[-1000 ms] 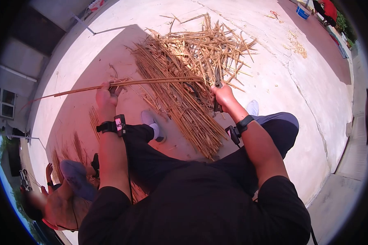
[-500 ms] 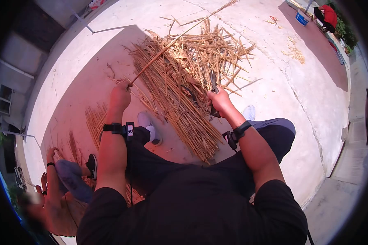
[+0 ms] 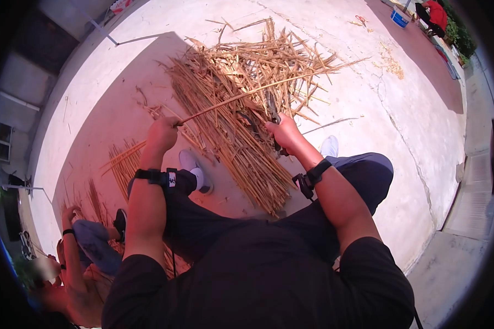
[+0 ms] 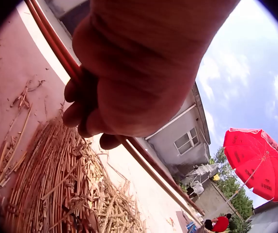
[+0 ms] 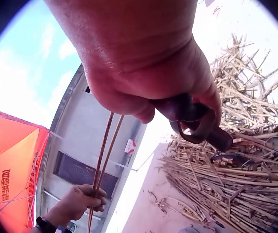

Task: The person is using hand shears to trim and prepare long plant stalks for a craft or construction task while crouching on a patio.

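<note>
My left hand grips two long thin dry stalks. They slant up to the right across the pile, and their far ends reach past its right side. In the left wrist view the curled fingers wrap round the stalks. My right hand holds a dark pair of shears, its fingers curled round the handles. A looped dark handle shows below that hand in the right wrist view. Between my feet a large pile of cut stalks lies on the concrete, lengthwise in front and tangled behind.
More stalks lie on the left, near another seated person. My white shoe stands beside the pile. A blue bucket and a person in red are at the far right. A red umbrella stands behind.
The stalks have swung from pointing left, through pointing steeply up, to slanting right across the pile. My left hand has turned with them. The right hand still holds the shears.
</note>
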